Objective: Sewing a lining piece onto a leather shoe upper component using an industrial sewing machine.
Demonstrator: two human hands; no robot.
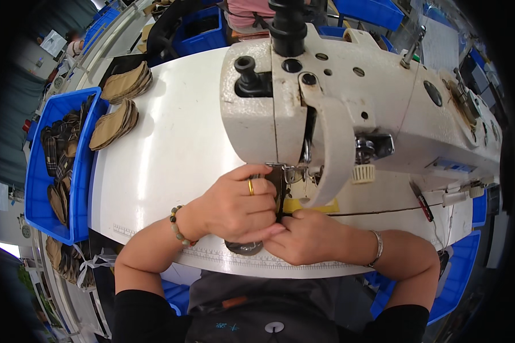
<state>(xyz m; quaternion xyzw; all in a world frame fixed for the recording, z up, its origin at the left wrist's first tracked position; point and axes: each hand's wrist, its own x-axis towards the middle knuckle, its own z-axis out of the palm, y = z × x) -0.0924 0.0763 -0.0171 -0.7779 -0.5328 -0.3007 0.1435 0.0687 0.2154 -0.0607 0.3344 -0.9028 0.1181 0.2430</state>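
Head view shows me my left hand [234, 208] and right hand [306, 235] pinched narrow on a small dark fabric piece [279, 194] under the sewing machine [349, 108] head, steadying it by the needle, tan cut-piece stacks [117, 106] far left.

A single head-worn fisheye view looks steeply down from above the person's chest onto a white sewing table [171, 143], close to the sewing machine [355, 108], which fills the upper right. Forearms enter from the lower edge; straight edges bend near the dark rim.
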